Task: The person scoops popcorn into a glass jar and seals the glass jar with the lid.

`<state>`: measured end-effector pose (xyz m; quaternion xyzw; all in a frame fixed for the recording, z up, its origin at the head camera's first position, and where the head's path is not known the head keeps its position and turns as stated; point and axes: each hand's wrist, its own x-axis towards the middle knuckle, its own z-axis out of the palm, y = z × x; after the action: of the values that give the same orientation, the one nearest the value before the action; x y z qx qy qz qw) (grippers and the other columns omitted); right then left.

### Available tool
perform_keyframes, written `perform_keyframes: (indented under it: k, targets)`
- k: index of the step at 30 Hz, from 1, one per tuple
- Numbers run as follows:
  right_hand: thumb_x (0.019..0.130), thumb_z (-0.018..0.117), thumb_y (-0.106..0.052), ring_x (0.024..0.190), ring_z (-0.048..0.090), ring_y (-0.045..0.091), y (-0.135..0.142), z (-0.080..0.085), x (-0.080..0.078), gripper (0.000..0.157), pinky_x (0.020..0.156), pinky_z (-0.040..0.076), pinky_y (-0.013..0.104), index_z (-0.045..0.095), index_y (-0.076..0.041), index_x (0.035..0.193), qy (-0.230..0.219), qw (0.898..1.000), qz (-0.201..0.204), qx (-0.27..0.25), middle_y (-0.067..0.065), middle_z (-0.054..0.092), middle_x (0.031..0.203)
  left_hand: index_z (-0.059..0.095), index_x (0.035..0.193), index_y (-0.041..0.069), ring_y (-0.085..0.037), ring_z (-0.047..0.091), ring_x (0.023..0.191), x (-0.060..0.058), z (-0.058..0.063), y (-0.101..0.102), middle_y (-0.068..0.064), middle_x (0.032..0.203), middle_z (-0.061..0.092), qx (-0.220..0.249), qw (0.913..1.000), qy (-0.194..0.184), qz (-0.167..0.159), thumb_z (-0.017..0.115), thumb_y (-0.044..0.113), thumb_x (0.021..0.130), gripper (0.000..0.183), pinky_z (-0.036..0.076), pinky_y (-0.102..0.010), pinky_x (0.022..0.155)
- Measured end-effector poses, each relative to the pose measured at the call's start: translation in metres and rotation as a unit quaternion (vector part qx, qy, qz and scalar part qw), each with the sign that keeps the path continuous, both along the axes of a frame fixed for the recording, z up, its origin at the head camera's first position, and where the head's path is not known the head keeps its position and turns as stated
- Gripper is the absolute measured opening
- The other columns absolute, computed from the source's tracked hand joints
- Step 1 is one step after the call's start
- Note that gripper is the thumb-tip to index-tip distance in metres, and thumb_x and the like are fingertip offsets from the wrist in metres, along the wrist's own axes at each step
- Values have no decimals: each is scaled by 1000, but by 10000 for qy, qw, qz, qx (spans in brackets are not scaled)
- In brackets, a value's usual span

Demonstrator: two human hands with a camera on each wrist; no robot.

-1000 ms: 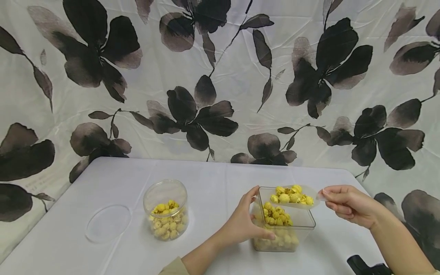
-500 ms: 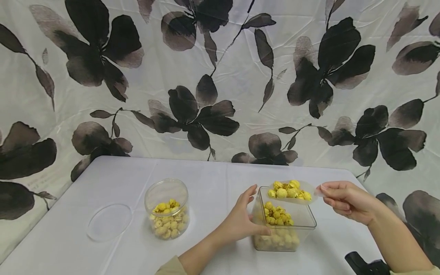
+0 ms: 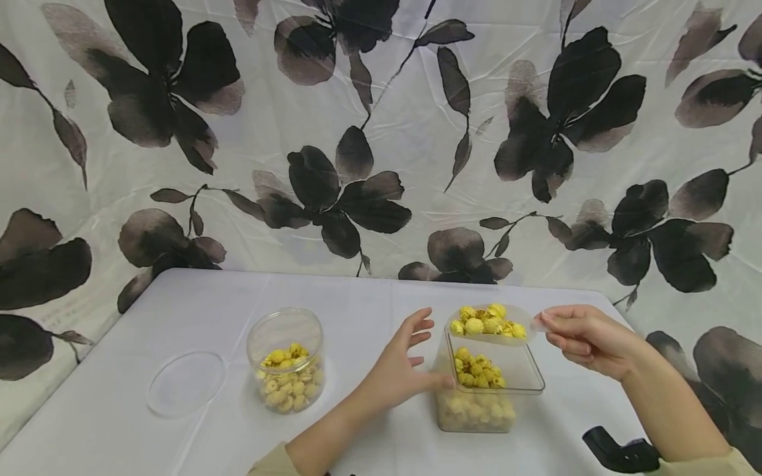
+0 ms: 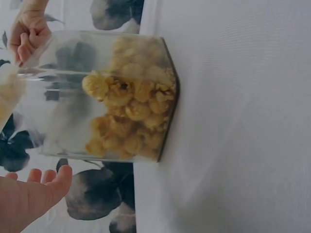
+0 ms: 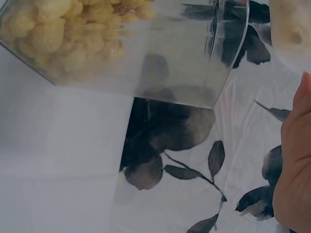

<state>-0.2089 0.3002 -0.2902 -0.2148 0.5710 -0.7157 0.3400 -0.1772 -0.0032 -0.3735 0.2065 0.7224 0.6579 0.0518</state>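
Observation:
My right hand (image 3: 592, 337) pinches the short end of a translucent scoop (image 3: 512, 337) heaped with yellow popcorn (image 3: 489, 324). The scoop hovers over the back rim of a clear square container (image 3: 524, 380), which is partly filled with popcorn (image 4: 131, 107). Left of that container is my left hand (image 3: 393, 373), fingers spread and holding nothing. Its thumb tip overlaps the container's corner in the head view; contact there cannot be told. In the left wrist view the left fingers (image 4: 60, 180) are apart from the wall. The right wrist view shows the right hand (image 5: 296, 160) beside the scoop.
A clear round jar (image 3: 286, 324), partly filled with popcorn, stands uncovered on the white table (image 3: 357, 317). Left of it lies a clear round lid (image 3: 187, 385). A black object (image 3: 619, 453) shows by the right forearm. Floral cloth (image 3: 440, 132) hangs behind the table.
My left hand has released the square container and drawn back to the left. The loaded scoop in my right hand has moved left and slightly up, over the container's back rim.

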Motion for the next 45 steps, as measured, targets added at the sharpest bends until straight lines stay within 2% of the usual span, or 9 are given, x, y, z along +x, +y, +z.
perform_keyframes:
  k: [6,13,18,25,32,35,38,40,45]
  targets:
    - [100,38,-5,49,13,13,-9,1,0,28,42,8,23,65,-4,104,105,9999,-43,-35,-4,57,71,27,145,23,-26,37,130,5,11,-21,-6,140,38,50,10000,-47,35,81,14,72,91,39,-50,99]
    - [100,40,-6,49,16,12,-19,6,-1,26,42,9,23,66,-5,102,164,9998,-140,10,-4,56,70,29,143,27,-20,35,131,13,29,-40,0,140,37,186,9995,42,270,83,10,69,93,36,-43,103]
    - [99,43,-8,48,18,11,-29,9,-1,24,42,11,22,66,-5,102,193,9996,-214,56,-4,55,68,30,142,30,-16,35,131,20,40,-56,4,140,37,83,9979,270,583,85,10,65,98,38,-38,102]
    - [98,45,-8,47,17,10,-44,12,-2,22,42,11,22,68,-6,98,226,9993,-280,32,-5,54,65,29,143,28,-16,32,133,24,47,-88,2,142,36,-108,9949,643,766,83,9,68,94,37,-34,103]
    - [97,48,-11,46,19,9,-64,15,-4,20,42,14,19,67,-7,95,228,9983,-471,241,-5,51,62,27,144,28,-14,26,135,22,56,-116,2,144,33,-617,9846,976,1310,82,11,69,94,34,-32,104]
    - [97,49,-12,46,20,8,-72,16,-4,19,42,14,19,67,-8,93,233,9977,-534,340,-5,51,62,27,144,32,-12,27,134,23,57,-127,4,143,35,-804,9829,1099,1243,83,11,69,95,33,-23,104]
    - [97,49,-12,45,21,8,-79,17,-5,19,42,13,19,66,-8,92,239,9974,-545,404,-4,51,62,28,143,33,-9,28,133,25,56,-138,4,143,36,-1022,9796,1363,1064,84,11,67,97,31,-14,102]
    - [97,49,-11,45,22,8,-84,17,-6,19,42,14,19,66,-8,91,241,9974,-536,424,-4,51,61,28,144,31,-8,29,131,26,55,-145,2,143,36,-1162,9741,1642,1028,85,10,65,99,29,-11,100]
    - [98,46,-8,44,23,7,-96,16,-7,22,42,14,20,67,-8,90,248,9976,-501,405,-4,51,61,27,145,25,-2,30,129,28,51,-163,0,141,38,-1272,9613,2025,1366,86,4,62,104,29,-8,99]
